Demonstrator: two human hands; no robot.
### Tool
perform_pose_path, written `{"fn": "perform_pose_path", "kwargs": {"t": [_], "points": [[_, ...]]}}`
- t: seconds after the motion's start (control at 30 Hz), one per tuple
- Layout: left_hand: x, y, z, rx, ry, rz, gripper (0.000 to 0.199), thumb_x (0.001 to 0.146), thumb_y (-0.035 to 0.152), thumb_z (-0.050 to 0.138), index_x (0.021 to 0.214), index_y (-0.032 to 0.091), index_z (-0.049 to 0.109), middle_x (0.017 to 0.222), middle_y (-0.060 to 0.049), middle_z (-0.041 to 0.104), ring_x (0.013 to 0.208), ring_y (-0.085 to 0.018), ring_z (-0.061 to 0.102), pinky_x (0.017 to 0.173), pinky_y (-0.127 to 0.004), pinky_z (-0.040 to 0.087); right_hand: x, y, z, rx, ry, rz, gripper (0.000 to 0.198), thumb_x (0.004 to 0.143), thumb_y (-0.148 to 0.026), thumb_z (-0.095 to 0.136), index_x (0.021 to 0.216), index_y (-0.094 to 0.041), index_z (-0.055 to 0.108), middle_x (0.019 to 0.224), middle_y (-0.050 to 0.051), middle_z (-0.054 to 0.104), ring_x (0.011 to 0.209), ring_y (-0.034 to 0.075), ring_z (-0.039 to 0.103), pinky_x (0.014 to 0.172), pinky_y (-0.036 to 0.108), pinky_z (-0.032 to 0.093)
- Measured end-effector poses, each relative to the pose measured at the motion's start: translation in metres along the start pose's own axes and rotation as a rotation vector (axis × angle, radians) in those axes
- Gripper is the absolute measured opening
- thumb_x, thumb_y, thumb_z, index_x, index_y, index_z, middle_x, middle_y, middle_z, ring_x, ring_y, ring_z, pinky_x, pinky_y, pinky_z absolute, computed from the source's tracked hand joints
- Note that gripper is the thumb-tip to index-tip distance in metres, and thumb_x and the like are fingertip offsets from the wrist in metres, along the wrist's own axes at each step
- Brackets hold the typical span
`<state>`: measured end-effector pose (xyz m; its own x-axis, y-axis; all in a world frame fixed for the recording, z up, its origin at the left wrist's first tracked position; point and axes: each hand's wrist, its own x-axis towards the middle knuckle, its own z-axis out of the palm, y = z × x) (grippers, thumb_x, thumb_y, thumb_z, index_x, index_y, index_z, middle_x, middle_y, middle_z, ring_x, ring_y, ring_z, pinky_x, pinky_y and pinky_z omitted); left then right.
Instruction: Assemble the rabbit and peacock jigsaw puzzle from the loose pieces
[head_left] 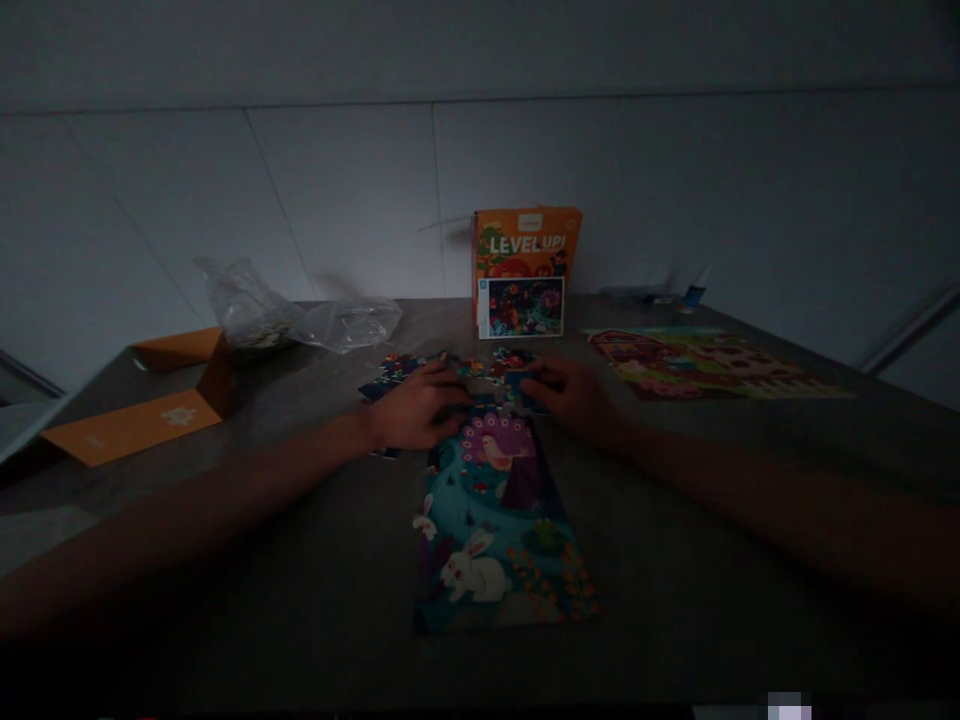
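Note:
A partly joined jigsaw puzzle [480, 520] lies in front of me, showing white rabbits, a teal stream and a purple peacock. At its far end, my left hand [421, 405] rests palm down with the fingers stretched out over the puzzle's edge and nearby pieces. My right hand [574, 395] is opposite, its thumb and fingers pinching a blue puzzle piece [516, 380] just above the table. Loose puzzle pieces [394, 370] spread beyond and beside my left hand, some of them hidden under it.
An orange box [529, 240] stands at the back with a picture card [525, 308] against it. Crumpled clear plastic [345, 325] and an open orange box part [150, 415] lie left. A second puzzle [705, 362] and a small bottle [694, 292] are right. The light is dim.

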<state>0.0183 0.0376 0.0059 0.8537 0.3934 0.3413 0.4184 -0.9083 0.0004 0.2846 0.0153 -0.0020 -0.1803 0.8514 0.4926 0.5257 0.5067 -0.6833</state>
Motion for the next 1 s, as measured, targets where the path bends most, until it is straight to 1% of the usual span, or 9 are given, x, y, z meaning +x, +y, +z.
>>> {"fn": "perform_pose_path", "kwargs": {"t": [0.13,0.27,0.37,0.47,0.57,0.67,0.77,0.87,1.0], "points": [[0.0,0.012,0.0,-0.018,-0.022,-0.037,0.029,0.093,0.025,0.057,0.116,0.015,0.071,0.114,-0.014,0.068,0.11,-0.029,0.063,0.103,-0.047,0.048,0.003,0.01,0.002,-0.011,0.009,0.069,0.014,0.088,-0.031,0.064,0.094,-0.018,0.068,0.072,0.003,0.075,0.06,0.019,0.071,0.055,0.027,0.051],[-0.003,0.012,0.001,-0.017,-0.019,-0.019,0.032,0.094,0.024,0.054,0.121,0.015,0.068,0.117,-0.015,0.065,0.112,-0.031,0.059,0.102,-0.048,0.049,0.01,0.012,0.007,0.013,-0.031,0.102,0.012,0.089,-0.029,0.061,0.093,-0.019,0.067,0.069,0.001,0.074,0.052,0.017,0.068,0.052,0.025,0.051],[-0.004,0.008,0.002,-0.045,-0.016,0.006,0.032,0.096,0.026,0.051,0.121,0.015,0.066,0.12,-0.016,0.064,0.113,-0.031,0.059,0.102,-0.049,0.049,0.007,0.009,0.008,-0.027,-0.027,0.029,0.013,0.089,-0.029,0.062,0.095,-0.019,0.068,0.074,0.002,0.076,0.061,0.018,0.072,0.057,0.026,0.052],[-0.004,0.005,0.004,-0.071,-0.007,0.016,0.032,0.096,0.027,0.052,0.121,0.014,0.066,0.12,-0.016,0.064,0.114,-0.031,0.059,0.102,-0.048,0.05,0.004,0.008,0.008,-0.154,-0.008,-0.026,0.013,0.088,-0.028,0.064,0.095,-0.019,0.07,0.077,0.004,0.077,0.07,0.02,0.073,0.062,0.027,0.051],[-0.004,0.002,0.004,-0.101,-0.003,0.023,0.032,0.096,0.028,0.053,0.122,0.014,0.066,0.121,-0.016,0.063,0.115,-0.03,0.059,0.102,-0.048,0.051,0.004,0.008,0.008,-0.306,0.076,-0.018,0.012,0.087,-0.026,0.064,0.092,-0.019,0.072,0.078,0.005,0.077,0.073,0.021,0.072,0.063,0.028,0.049],[-0.005,0.0,0.004,-0.133,-0.005,0.029,0.031,0.096,0.028,0.054,0.122,0.016,0.066,0.122,-0.015,0.062,0.116,-0.029,0.06,0.102,-0.047,0.051,0.005,0.009,0.008,-0.349,0.122,0.009,0.011,0.088,-0.026,0.063,0.09,-0.02,0.072,0.083,0.006,0.078,0.075,0.022,0.072,0.064,0.029,0.048],[-0.006,-0.002,0.004,-0.155,0.0,0.054,0.03,0.095,0.026,0.055,0.122,0.017,0.067,0.123,-0.015,0.062,0.117,-0.029,0.06,0.104,-0.047,0.051,0.004,0.008,0.006,-0.246,0.067,-0.015,0.013,0.089,-0.028,0.062,0.093,-0.02,0.071,0.084,0.005,0.078,0.076,0.021,0.072,0.066,0.029,0.05],[-0.007,-0.004,0.004,-0.163,-0.011,0.081,0.031,0.096,0.024,0.055,0.123,0.017,0.067,0.124,-0.015,0.062,0.118,-0.03,0.06,0.105,-0.049,0.05,0.0,0.007,0.004,-0.145,-0.043,-0.098,0.019,0.09,-0.029,0.061,0.103,-0.019,0.072,0.087,0.004,0.078,0.076,0.021,0.072,0.068,0.029,0.051],[-0.006,-0.007,0.004,-0.167,-0.025,0.097,0.03,0.096,0.024,0.054,0.123,0.017,0.066,0.126,-0.016,0.061,0.119,-0.03,0.059,0.105,-0.049,0.05,-0.001,0.009,0.005,-0.127,-0.149,-0.193,0.024,0.088,-0.028,0.065,0.108,-0.019,0.073,0.097,0.006,0.079,0.08,0.019,0.072,0.073,0.029,0.052]]}}
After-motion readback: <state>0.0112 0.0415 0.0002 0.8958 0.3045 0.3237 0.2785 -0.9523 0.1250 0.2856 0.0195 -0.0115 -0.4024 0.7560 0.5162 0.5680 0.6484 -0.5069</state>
